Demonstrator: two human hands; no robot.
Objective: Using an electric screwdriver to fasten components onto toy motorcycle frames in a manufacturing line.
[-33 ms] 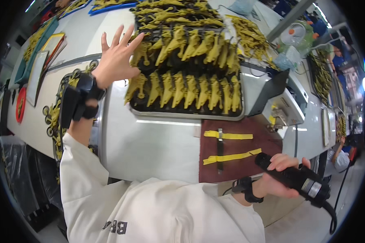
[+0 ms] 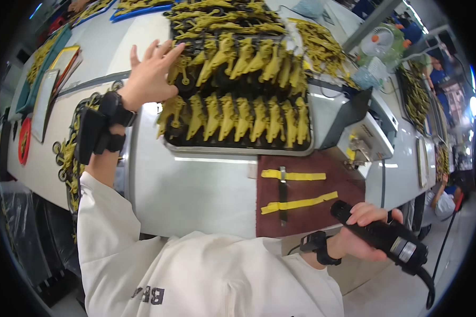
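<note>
My left hand (image 2: 149, 76) reaches to the left end of a metal tray (image 2: 238, 150), its fingers spread and slightly curved around the nearest yellow part (image 2: 182, 71). Whether it touches that part I cannot tell. Rows of yellow parts (image 2: 243, 119) with black pieces and small wheels stand upright in the tray. In my right hand (image 2: 366, 238) is a black corded electric screwdriver (image 2: 381, 230), its nose pointing up and left. Beside it lies a maroon mat (image 2: 312, 193) with two yellow tape strips (image 2: 300, 203) across a dark, narrow bar (image 2: 283, 198).
A grey box-like device (image 2: 367, 140) with a dark raised flap stands right of the tray. More yellow parts (image 2: 322, 45) lie in a heap behind. At left are a red round dish (image 2: 24, 140), a teal bin (image 2: 25, 100) and a frame-like board (image 2: 42, 111). A fan (image 2: 376, 42) stands far right.
The fingers of my left hand have drawn in a little toward the yellow part at the tray's end. The whole view has shifted slightly. My right hand keeps its hold on the screwdriver.
</note>
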